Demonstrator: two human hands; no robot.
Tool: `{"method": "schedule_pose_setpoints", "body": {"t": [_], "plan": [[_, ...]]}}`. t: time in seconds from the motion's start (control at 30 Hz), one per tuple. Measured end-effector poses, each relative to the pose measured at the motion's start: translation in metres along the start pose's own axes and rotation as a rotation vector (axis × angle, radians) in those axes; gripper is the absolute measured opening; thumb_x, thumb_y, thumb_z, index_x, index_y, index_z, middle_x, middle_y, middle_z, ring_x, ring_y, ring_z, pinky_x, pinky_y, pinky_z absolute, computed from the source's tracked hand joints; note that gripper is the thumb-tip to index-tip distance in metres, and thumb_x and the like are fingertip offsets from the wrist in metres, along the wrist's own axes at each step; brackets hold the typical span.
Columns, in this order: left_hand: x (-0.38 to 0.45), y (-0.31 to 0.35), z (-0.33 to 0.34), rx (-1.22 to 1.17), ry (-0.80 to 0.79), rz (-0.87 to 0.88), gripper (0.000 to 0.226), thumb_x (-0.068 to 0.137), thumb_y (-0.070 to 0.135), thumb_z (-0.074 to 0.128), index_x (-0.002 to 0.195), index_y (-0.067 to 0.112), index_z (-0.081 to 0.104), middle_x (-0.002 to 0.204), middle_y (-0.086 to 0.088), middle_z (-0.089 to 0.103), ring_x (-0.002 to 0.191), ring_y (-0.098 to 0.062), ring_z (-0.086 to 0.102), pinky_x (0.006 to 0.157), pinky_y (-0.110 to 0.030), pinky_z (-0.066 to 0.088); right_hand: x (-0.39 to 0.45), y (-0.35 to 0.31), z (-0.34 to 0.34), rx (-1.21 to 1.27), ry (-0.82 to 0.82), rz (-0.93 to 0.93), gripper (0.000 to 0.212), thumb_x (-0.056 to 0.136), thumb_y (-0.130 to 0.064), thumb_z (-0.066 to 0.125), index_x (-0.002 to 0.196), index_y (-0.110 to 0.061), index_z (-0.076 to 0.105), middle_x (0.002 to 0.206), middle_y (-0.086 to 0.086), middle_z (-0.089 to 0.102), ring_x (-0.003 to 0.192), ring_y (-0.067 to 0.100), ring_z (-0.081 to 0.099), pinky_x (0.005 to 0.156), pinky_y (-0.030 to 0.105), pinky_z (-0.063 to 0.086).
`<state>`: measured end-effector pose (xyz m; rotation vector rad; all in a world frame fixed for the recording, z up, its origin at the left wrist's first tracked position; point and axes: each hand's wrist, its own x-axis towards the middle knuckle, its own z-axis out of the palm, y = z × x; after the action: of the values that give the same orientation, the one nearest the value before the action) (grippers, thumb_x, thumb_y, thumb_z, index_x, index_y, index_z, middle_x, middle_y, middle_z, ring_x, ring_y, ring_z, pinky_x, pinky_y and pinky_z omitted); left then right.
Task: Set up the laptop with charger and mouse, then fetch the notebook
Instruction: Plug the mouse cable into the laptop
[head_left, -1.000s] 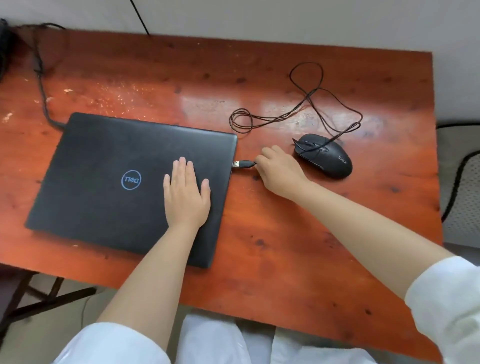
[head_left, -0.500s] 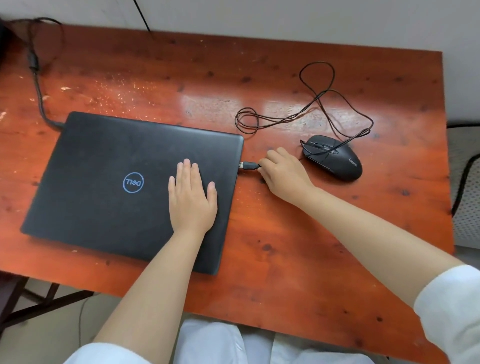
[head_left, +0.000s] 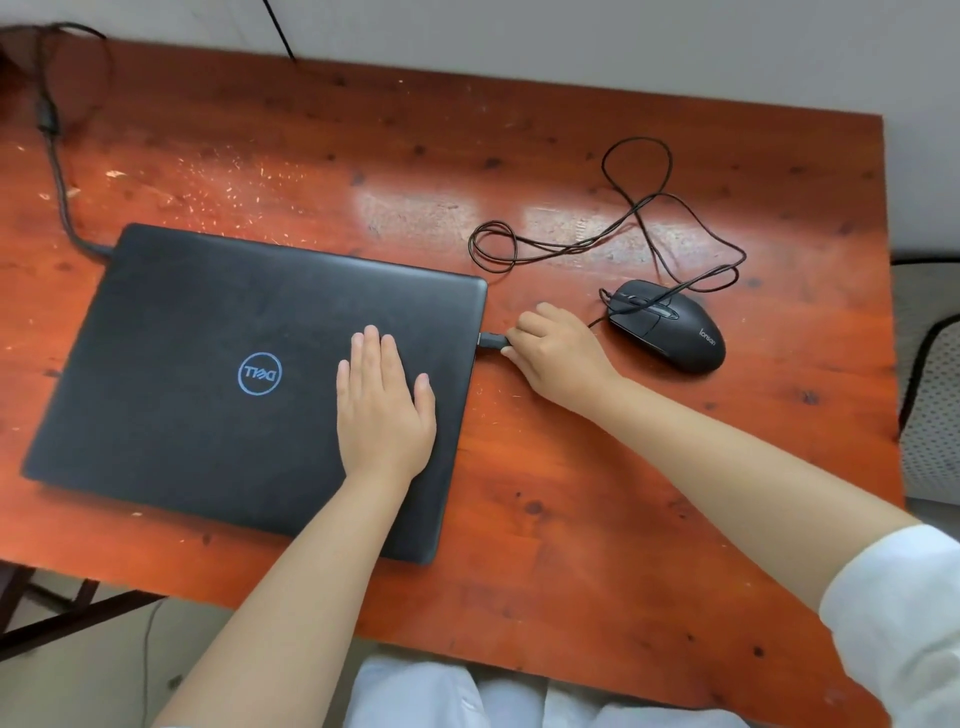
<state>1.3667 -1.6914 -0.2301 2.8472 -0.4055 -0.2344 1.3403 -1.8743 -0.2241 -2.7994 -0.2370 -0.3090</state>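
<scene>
A closed black laptop (head_left: 208, 364) with a blue round logo lies on the red-brown wooden table (head_left: 571, 519). My left hand (head_left: 382, 410) rests flat on the lid, fingers spread. My right hand (head_left: 556, 348) pinches the black USB plug (head_left: 492, 341) of the mouse cable, and the plug's tip sits in the laptop's right edge. The black wired mouse (head_left: 670, 325) lies just right of that hand, with its thin cable (head_left: 623, 223) looped behind it. A thicker charger cable (head_left: 62, 197) enters the laptop's far left corner. No notebook is in view.
A pale wall runs along the table's far edge. To the right of the table stands a chair with a dotted cushion (head_left: 930, 415). Table legs and floor show at the lower left. White clothing is below the near edge.
My right hand has pushed the USB plug leftwards until its metal tip went into the laptop's side. The left hand has stayed flat on the lid. The camera view shifted slightly.
</scene>
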Motion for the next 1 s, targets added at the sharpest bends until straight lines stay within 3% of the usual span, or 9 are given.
{"method": "schedule_pose_setpoints", "body": {"t": [0.17,0.3,0.4,0.5,0.6,0.67,0.73,1.0], "plan": [[-0.001,0.0,0.001,0.003,0.0,0.002,0.053,0.095,0.021,0.038,0.141,-0.002,0.024,0.154,-0.018,0.021,0.144,-0.029,0.013,0.119,-0.039,0.01,-0.005,-0.004,0.004,-0.018,0.0,0.057,0.019,0.063,-0.002,0.081,0.058,0.004,0.064,0.052,0.015,0.061,0.05,0.029,0.06,0.044,0.027,0.047],[-0.001,0.0,-0.001,-0.026,0.007,0.002,0.053,0.095,0.02,0.04,0.14,-0.003,0.026,0.153,-0.019,0.022,0.144,-0.029,0.013,0.119,-0.04,0.01,-0.006,-0.007,-0.007,-0.006,-0.054,0.14,0.012,0.081,-0.008,0.063,0.082,0.003,0.068,0.075,0.018,0.069,0.078,0.035,0.063,0.066,0.039,0.049],[-0.001,0.0,-0.002,-0.035,0.006,-0.002,0.052,0.095,0.019,0.04,0.14,-0.004,0.026,0.153,-0.02,0.022,0.144,-0.029,0.013,0.119,-0.042,0.01,-0.036,-0.001,-0.025,0.037,0.198,0.187,0.016,0.08,-0.008,0.057,0.074,0.001,0.069,0.067,0.015,0.068,0.068,0.033,0.065,0.065,0.035,0.047],[-0.002,0.001,-0.004,-0.033,0.001,0.022,0.052,0.096,0.019,0.04,0.14,-0.004,0.026,0.153,-0.019,0.022,0.144,-0.029,0.013,0.118,-0.041,0.01,-0.075,0.02,-0.042,-0.048,0.336,0.405,0.015,0.076,-0.011,0.061,0.072,0.002,0.068,0.07,0.019,0.067,0.071,0.038,0.064,0.071,0.037,0.041],[-0.003,0.0,-0.004,-0.021,-0.018,0.109,0.05,0.096,0.018,0.04,0.14,-0.002,0.028,0.153,-0.017,0.023,0.144,-0.027,0.015,0.118,-0.039,0.011,-0.088,0.044,-0.043,-0.06,0.203,0.663,0.031,0.069,-0.012,0.075,0.094,0.003,0.066,0.099,0.027,0.064,0.096,0.045,0.057,0.084,0.051,0.043],[-0.003,-0.001,-0.004,-0.011,-0.027,0.142,0.05,0.096,0.02,0.04,0.14,0.0,0.029,0.153,-0.016,0.024,0.144,-0.026,0.015,0.118,-0.039,0.01,-0.084,0.055,-0.038,0.008,0.04,0.74,0.052,0.071,-0.018,0.076,0.117,-0.004,0.057,0.125,0.024,0.052,0.117,0.042,0.045,0.097,0.051,0.036],[-0.002,-0.002,-0.003,-0.003,-0.028,0.15,0.05,0.096,0.021,0.04,0.14,0.001,0.029,0.153,-0.014,0.025,0.144,-0.025,0.015,0.118,-0.038,0.01,-0.078,0.062,-0.033,0.041,-0.012,0.745,0.061,0.073,-0.02,0.074,0.128,-0.01,0.048,0.137,0.02,0.043,0.124,0.039,0.038,0.103,0.049,0.033],[-0.002,-0.001,-0.003,0.001,-0.027,0.144,0.05,0.096,0.023,0.039,0.14,0.002,0.03,0.153,-0.012,0.025,0.144,-0.023,0.015,0.119,-0.037,0.01,-0.107,0.041,-0.037,0.143,0.058,0.774,0.059,0.068,-0.012,0.079,0.122,-0.007,0.056,0.116,0.029,0.052,0.109,0.043,0.047,0.094,0.046,0.04]]}}
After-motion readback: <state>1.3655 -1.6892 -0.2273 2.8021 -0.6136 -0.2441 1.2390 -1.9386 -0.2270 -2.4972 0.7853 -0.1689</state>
